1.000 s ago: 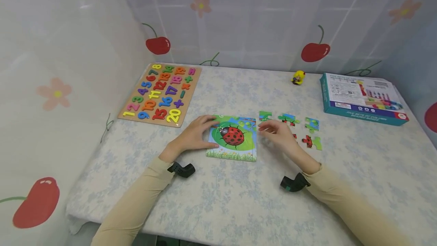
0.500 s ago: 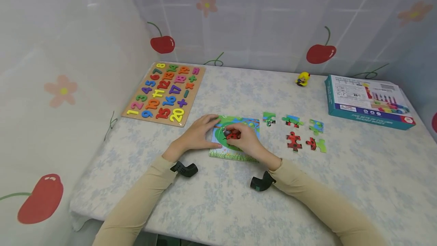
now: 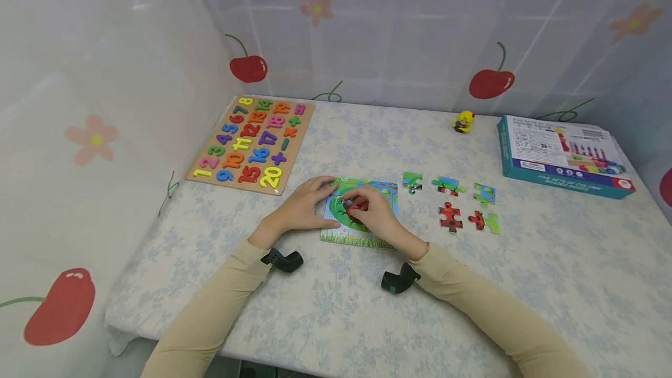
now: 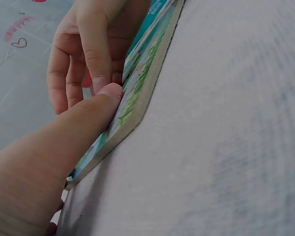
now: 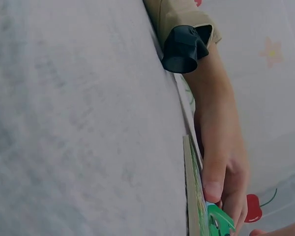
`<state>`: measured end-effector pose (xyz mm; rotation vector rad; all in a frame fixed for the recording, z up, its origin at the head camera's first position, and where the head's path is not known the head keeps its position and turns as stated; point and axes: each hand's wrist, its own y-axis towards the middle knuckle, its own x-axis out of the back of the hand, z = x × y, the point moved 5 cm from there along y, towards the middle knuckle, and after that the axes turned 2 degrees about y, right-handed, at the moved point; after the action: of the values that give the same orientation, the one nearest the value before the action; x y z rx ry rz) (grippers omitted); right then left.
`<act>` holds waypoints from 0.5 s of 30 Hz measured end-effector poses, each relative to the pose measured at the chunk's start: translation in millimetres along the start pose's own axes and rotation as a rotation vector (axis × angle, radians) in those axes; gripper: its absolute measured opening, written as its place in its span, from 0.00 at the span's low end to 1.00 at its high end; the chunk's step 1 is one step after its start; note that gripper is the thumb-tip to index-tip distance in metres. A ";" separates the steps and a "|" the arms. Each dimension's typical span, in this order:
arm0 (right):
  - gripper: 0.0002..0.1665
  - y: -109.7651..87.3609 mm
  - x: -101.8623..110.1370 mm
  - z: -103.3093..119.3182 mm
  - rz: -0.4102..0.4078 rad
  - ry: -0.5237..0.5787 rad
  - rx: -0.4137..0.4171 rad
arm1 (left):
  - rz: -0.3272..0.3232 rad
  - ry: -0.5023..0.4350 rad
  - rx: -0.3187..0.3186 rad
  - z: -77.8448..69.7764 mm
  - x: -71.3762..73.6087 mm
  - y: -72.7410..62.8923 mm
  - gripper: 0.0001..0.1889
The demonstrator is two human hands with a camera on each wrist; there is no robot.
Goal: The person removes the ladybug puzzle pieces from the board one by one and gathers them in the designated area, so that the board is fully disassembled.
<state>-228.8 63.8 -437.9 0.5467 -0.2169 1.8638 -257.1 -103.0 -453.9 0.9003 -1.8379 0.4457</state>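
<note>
The ladybug puzzle board (image 3: 343, 237) lies flat on the table in front of me. My left hand (image 3: 300, 209) spans its left side, thumb and fingers spread, the straight thumb pressing on the picture near the front edge. Over the board's middle, my right hand (image 3: 380, 217) pinches a jigsaw piece with red and green on it; its fingers cover much of the ladybug. The right wrist view shows the green part of this piece (image 5: 219, 219) tilted up from the board. To the right lie several loose jigsaw pieces, among them a red one (image 3: 450, 217).
A number puzzle board (image 3: 249, 144) lies at the back left. A small yellow-haired figurine (image 3: 463, 122) stands at the back, left of a teal box (image 3: 564, 156). The patterned tablecloth (image 3: 336, 302) covers the table, and cherry-printed curtains rise behind it.
My right hand has moved left from beside the loose pieces onto the board and now pinches a ladybug piece, tilting it. My left hand stays on the board.
</note>
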 end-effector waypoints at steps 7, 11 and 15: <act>0.14 6.4 8.5 -12.6 -0.023 0.194 -0.143 | 0.018 0.009 0.018 0.4 -1.3 0.7 0.50; 0.15 5.7 14.3 -13.6 -0.050 0.204 -0.163 | 0.031 0.013 0.032 0.4 -0.7 0.2 0.50; 0.15 1.3 26.7 -11.4 -0.073 0.200 -0.171 | 0.041 0.015 0.038 0.5 -0.1 0.1 0.50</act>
<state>-240.1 90.4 -435.2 0.2455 -0.2174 1.7947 -257.5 -103.2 -454.2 0.8846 -1.8424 0.5131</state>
